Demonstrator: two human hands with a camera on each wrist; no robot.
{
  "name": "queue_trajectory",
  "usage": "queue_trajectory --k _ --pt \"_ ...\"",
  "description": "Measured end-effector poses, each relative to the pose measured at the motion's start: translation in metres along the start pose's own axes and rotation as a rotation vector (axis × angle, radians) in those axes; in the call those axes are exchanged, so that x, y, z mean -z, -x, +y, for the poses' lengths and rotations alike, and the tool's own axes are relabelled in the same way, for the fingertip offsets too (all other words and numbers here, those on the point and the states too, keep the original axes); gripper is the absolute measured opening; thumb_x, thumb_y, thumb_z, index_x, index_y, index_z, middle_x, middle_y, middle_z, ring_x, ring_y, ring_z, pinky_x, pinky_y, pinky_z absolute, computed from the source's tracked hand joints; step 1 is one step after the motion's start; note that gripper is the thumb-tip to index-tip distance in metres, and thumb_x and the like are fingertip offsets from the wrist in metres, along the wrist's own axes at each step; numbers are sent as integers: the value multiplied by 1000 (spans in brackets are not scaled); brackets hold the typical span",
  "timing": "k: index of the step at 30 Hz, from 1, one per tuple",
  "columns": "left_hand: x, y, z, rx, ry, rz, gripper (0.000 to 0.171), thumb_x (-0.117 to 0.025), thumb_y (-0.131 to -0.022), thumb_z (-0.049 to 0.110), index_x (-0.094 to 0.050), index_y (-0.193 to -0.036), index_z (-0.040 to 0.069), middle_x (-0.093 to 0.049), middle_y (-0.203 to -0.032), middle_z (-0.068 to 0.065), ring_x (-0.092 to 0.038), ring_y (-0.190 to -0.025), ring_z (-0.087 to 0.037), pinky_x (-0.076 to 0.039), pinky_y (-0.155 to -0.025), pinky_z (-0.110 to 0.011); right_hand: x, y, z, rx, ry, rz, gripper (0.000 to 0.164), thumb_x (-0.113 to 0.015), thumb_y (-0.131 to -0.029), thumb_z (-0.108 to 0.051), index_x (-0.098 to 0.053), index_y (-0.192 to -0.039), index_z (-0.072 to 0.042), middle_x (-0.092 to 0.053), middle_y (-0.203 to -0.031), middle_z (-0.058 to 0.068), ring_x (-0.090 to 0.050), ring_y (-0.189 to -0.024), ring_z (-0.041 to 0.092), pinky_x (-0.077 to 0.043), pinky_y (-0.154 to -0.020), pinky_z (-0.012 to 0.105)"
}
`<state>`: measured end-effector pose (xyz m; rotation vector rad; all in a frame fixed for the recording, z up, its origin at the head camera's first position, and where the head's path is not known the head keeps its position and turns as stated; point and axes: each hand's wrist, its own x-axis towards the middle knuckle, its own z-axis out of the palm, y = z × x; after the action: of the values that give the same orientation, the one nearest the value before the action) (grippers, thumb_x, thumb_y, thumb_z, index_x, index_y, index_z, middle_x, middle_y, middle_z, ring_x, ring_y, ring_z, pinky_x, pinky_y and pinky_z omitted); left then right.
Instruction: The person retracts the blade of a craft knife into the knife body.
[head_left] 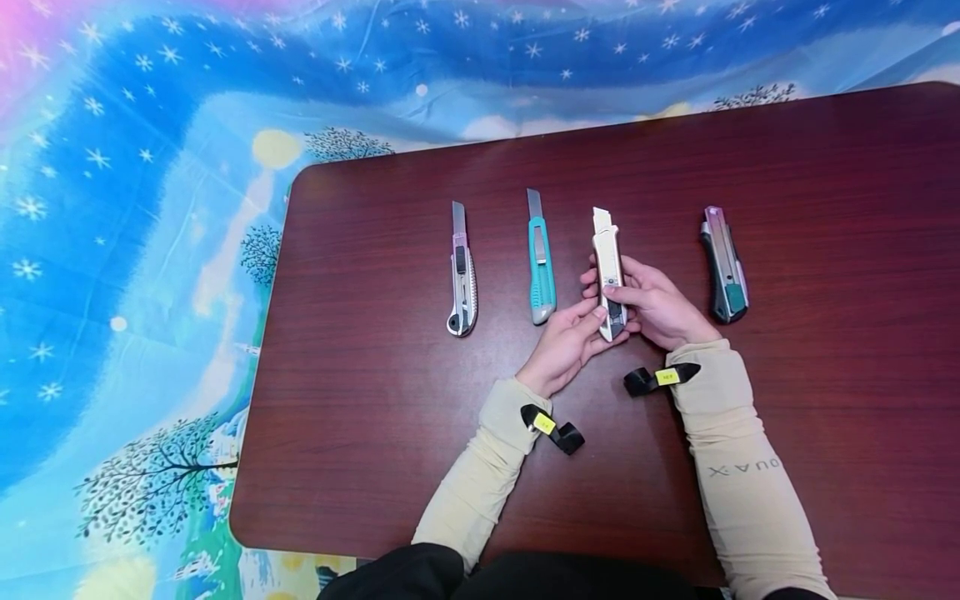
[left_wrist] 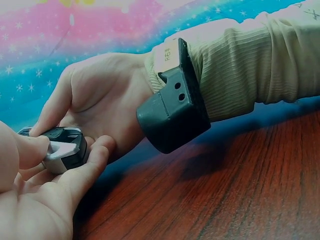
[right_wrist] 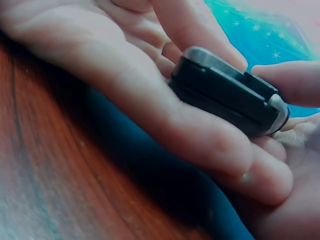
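Both hands hold a white and black utility knife (head_left: pixel 608 247), its short broad blade (head_left: pixel 602 220) pointing away from the body. The right hand (head_left: pixel 663 308) grips the handle from the right, thumb lying across its upper face and fingers beneath. At the handle's butt end, the left hand (head_left: pixel 559 345) pinches it with the thumb on top and fingers below. Seen from the left wrist, the black and silver butt (left_wrist: pixel 65 150) sits between the two hands. The right wrist view shows the dark side of the handle (right_wrist: pixel 225 92) lying over the right fingers.
To the left lie a teal utility knife (head_left: pixel 542 267) and a silver one with a purple section (head_left: pixel 462 275), blades extended. A black and grey knife (head_left: pixel 725 267) with a green slider lies right. All rest on the dark red wooden table (head_left: pixel 375 400); a patterned cloth (head_left: pixel 187 75) surrounds it.
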<state>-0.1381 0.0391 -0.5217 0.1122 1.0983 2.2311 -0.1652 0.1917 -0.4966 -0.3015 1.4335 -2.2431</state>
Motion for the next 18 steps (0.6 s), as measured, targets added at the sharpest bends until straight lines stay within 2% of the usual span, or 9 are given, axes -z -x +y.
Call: queue_trajectory --k 18 --pt "-1 1 1 3 -5 -5 37 -35 -97 12 -38 -130 -3 -44 -128 -30 -46 -116 -41 -45 -95 -36 2 1 0 -8 25 -49 53 -45 -89 5 -19 -135 5 -51 -119 14 -54 -103 18 -47 -87 21"
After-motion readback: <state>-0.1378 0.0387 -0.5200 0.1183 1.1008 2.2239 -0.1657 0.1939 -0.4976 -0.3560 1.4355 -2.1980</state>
